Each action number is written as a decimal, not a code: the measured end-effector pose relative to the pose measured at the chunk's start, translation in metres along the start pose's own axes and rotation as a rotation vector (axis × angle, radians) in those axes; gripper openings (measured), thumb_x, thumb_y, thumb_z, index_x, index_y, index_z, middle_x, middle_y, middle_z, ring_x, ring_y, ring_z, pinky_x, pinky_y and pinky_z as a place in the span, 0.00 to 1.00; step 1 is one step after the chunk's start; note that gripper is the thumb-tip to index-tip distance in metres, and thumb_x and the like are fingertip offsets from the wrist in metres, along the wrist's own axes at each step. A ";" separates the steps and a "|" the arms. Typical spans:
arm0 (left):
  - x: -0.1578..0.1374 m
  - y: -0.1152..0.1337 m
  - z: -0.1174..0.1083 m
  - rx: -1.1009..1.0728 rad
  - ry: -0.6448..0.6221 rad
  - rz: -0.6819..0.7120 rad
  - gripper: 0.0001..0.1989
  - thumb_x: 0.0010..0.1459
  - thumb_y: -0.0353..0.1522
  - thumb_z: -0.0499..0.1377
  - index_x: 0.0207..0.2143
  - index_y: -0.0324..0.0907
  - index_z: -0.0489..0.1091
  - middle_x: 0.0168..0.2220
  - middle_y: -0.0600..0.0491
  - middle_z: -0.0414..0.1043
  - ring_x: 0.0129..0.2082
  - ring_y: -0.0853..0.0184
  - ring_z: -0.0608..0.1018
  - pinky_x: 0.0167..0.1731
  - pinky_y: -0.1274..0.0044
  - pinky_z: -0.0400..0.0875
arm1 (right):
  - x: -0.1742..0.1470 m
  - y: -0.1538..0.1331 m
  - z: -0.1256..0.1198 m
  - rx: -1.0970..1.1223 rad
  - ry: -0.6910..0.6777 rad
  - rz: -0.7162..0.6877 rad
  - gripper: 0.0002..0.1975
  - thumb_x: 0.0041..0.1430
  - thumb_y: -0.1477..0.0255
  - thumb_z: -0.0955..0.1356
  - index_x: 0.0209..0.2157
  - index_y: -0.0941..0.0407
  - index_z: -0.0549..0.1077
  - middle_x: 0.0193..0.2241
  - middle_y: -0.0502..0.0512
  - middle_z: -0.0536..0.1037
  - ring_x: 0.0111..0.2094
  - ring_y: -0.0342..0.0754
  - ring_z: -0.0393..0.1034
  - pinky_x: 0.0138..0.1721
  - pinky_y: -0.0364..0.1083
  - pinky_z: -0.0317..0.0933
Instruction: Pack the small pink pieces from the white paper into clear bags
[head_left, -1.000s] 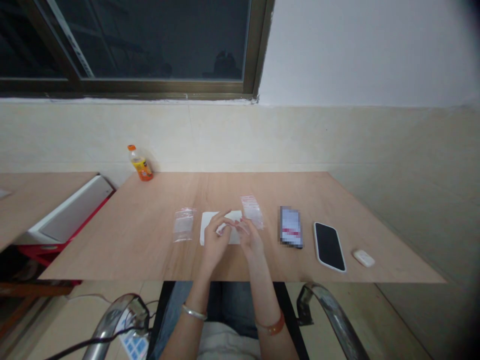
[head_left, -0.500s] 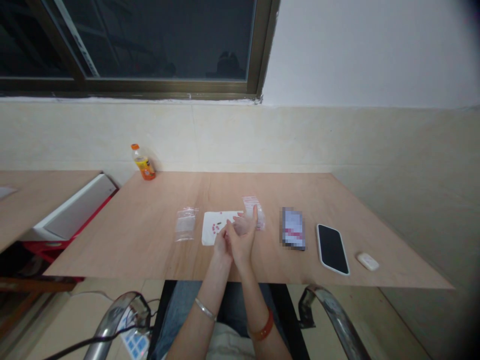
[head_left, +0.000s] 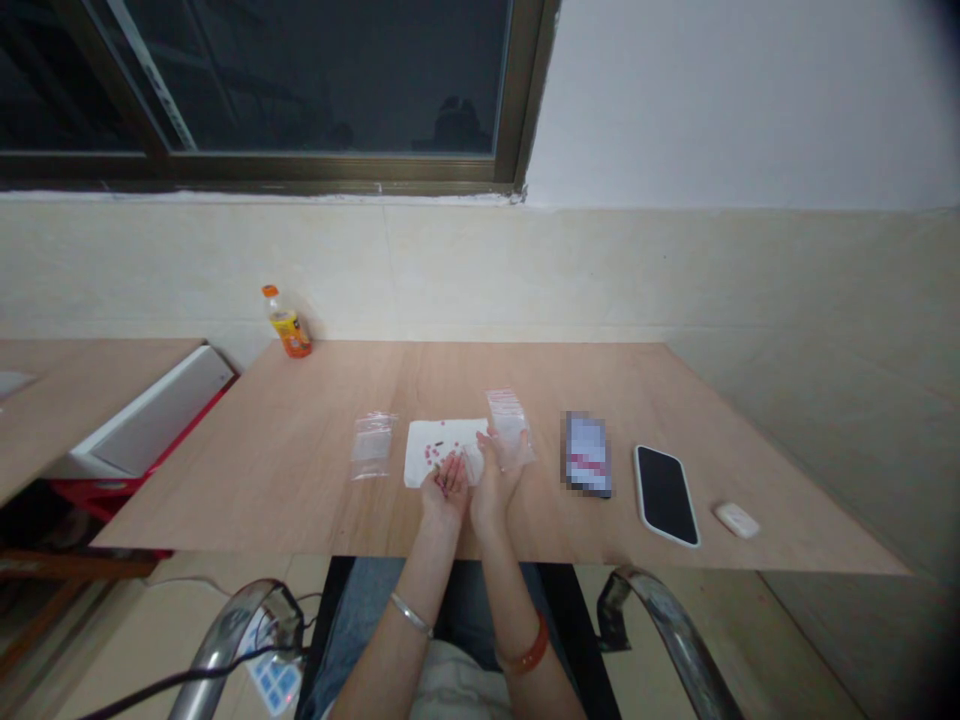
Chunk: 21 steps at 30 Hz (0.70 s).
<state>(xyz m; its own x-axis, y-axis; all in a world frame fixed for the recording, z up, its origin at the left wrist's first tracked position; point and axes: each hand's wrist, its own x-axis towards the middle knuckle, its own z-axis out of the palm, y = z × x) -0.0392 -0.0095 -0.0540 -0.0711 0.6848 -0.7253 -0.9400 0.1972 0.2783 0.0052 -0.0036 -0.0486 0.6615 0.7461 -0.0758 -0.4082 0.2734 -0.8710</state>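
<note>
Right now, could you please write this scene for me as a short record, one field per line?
Left hand: palm up, small pink pieces in it
Right hand: beside the left, close to clear zip bags; its grip is unclear
White sheet: beyond the left hand, more small pieces on it
Left of sheet: clear plastic bag
Right of sheet: phone with lit screen, phone with dark screen, small white case
Far left of wooden table: orange-capped bottle
Wrists: silver bangle left, reddish band right

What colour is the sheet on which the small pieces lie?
The sheet is white; the head view shows it.
</note>
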 end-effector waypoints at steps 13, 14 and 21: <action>-0.002 0.004 -0.002 0.010 0.253 -0.009 0.13 0.56 0.22 0.43 0.31 0.37 0.66 0.21 0.54 0.61 0.17 0.74 0.67 0.18 0.86 0.68 | 0.024 -0.007 -0.021 0.117 0.154 0.089 0.16 0.43 0.68 0.69 0.36 0.60 0.71 0.37 0.55 0.75 0.36 0.47 0.72 0.39 0.48 0.70; -0.003 0.005 -0.001 0.014 0.255 -0.008 0.13 0.58 0.23 0.43 0.31 0.38 0.66 0.21 0.54 0.61 0.17 0.75 0.67 0.18 0.86 0.68 | 0.024 -0.008 -0.021 0.120 0.156 0.086 0.16 0.43 0.68 0.69 0.36 0.60 0.71 0.37 0.55 0.75 0.36 0.46 0.72 0.39 0.48 0.70; -0.007 0.009 0.001 0.060 0.235 -0.026 0.16 0.62 0.30 0.41 0.39 0.37 0.66 0.33 0.45 0.67 0.26 0.69 0.73 0.19 0.82 0.69 | 0.023 -0.013 -0.018 0.091 0.133 0.046 0.14 0.45 0.69 0.69 0.35 0.60 0.70 0.36 0.55 0.75 0.34 0.46 0.71 0.39 0.49 0.69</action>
<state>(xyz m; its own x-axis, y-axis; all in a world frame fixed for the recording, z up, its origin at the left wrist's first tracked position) -0.0472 -0.0121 -0.0460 -0.1291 0.4978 -0.8576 -0.9217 0.2587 0.2889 0.0369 -0.0008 -0.0477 0.7161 0.6734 -0.1834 -0.4911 0.2994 -0.8180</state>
